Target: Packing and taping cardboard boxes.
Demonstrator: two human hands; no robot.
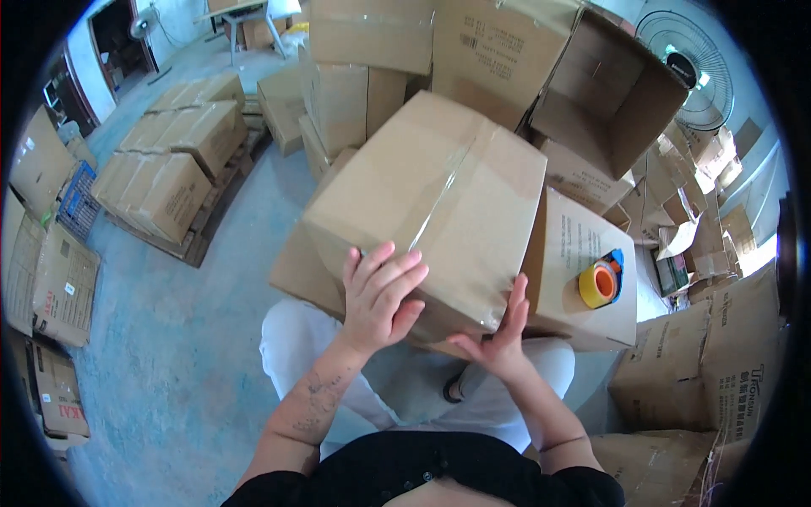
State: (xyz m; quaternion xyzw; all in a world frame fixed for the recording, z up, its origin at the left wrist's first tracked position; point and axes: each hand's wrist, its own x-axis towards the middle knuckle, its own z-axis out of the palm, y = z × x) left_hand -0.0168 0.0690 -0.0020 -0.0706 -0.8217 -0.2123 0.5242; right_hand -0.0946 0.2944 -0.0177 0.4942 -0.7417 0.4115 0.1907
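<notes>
Black buttoned top, white trousers; tattooed left forearm

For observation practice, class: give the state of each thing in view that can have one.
Central box: closed, taped
Upper-right box: open
Pallet boxes: closed, stacked
Tape dispenser: unheld, on right box
Right fan: running unclear
Left hand: open, on central box
Right hand: open, at central box

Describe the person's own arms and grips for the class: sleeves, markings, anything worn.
The sleeves are short and black. The left forearm bears dark, tattoo-like markings; the right forearm shows none. The left grip and right grip are ungloved.
</notes>
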